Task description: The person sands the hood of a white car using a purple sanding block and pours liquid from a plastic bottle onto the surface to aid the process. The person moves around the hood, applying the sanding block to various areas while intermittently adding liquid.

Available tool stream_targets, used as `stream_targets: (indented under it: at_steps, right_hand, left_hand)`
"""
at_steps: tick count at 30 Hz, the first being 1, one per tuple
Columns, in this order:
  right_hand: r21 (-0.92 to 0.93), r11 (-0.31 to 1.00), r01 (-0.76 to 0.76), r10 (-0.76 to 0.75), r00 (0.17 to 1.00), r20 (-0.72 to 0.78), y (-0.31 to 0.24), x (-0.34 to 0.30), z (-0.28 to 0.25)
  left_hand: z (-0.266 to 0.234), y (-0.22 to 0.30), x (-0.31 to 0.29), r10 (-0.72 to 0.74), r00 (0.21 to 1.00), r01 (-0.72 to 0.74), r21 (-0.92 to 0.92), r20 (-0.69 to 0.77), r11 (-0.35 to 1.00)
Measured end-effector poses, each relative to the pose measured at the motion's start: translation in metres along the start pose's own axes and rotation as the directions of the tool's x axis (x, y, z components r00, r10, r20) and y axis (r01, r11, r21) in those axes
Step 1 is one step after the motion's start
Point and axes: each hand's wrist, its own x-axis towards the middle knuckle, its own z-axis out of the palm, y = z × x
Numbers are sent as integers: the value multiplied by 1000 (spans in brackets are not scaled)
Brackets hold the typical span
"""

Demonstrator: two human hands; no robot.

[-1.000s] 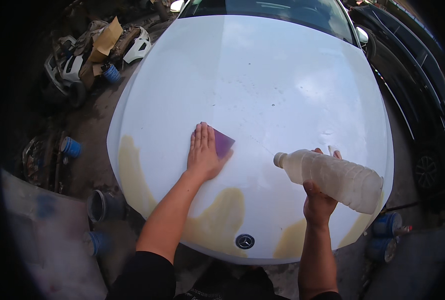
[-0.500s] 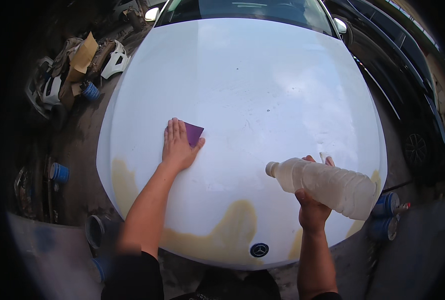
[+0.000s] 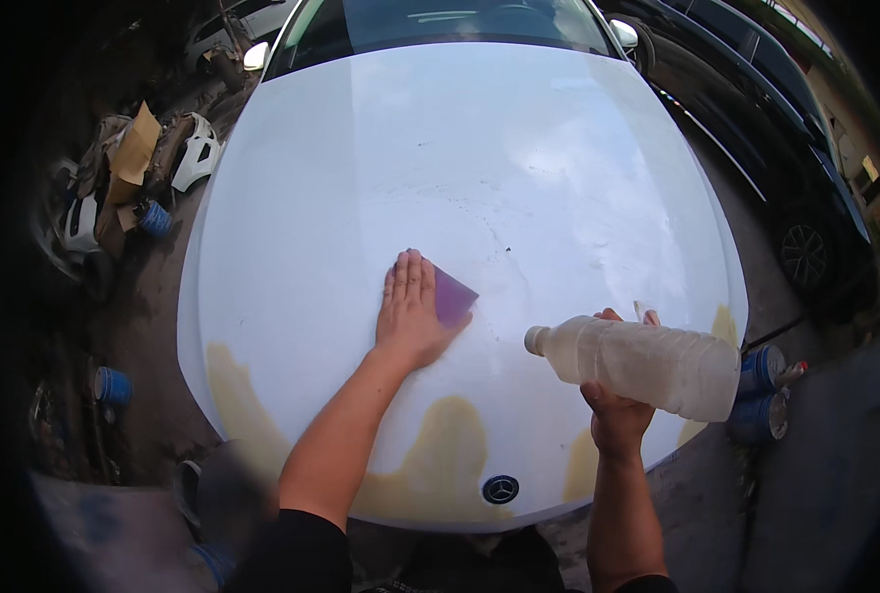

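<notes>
My left hand (image 3: 416,314) lies flat on the white car hood (image 3: 292,247), fingers together, over a purple sheet of sandpaper (image 3: 453,298). One corner of the sheet sticks out on the right, between fingers and thumb; the rest is under the palm. On the right, my right hand (image 3: 620,420) grips a cloudy plastic bottle (image 3: 647,364) from below. The bottle is tipped on its side above the hood, its neck toward the left hand. Something small and clear shows by the fingers behind the bottle; I cannot make out what it is.
Yellowish patches (image 3: 445,445) mark the hood's front edge, near a round badge (image 3: 500,489). Blue cans (image 3: 759,420) stand on the floor at right, another blue can (image 3: 113,386) at left. A dark car (image 3: 756,128) is parked alongside. Car parts (image 3: 196,153) and cardboard (image 3: 134,148) lie at far left.
My left hand has slid to the right across the hood with the sandpaper. The right hand still holds the bottle in nearly the same pose. The view has shifted slightly.
</notes>
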Motion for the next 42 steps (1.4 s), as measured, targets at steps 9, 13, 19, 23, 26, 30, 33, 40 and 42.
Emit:
stream_targets:
  at_steps: [9, 13, 19, 23, 26, 30, 33, 40, 42]
  right_hand:
    - [5, 999, -53, 53, 997, -56, 9, 4, 0]
    - [26, 997, -69, 70, 996, -45, 4, 6, -8]
    - [-82, 993, -79, 83, 995, 47, 8, 0, -23]
    - [-48, 997, -66, 67, 997, 27, 23, -3, -12]
    - [23, 984, -178, 178, 984, 4, 21, 1, -11]
    - [-130, 989, -70, 83, 992, 96, 20, 3, -14]
    - [-266, 962, 54, 1, 979, 203, 25, 4, -16]
    - [15, 988, -157, 157, 988, 14, 17, 5, 5]
    - [-55, 991, -118, 121, 991, 61, 16, 3, -1]
  left_hand:
    - [-20, 63, 91, -51, 998, 49, 56, 47, 997]
    - [18, 103, 31, 208, 976, -213, 97, 56, 972]
    - [-37, -111, 34, -455, 889, 454, 22, 56, 891]
    - [-48, -82, 76, -348, 936, 347, 26, 56, 938]
    - [-25, -4, 30, -172, 977, 167, 45, 130, 985]
    - [-30, -61, 2, -234, 963, 224, 91, 132, 970]
    - [-47, -113, 49, -389, 921, 387, 62, 29, 920]
    - [-26, 39, 30, 48, 981, -61, 64, 189, 996]
    - [-14, -19, 20, -72, 992, 63, 82, 100, 995]
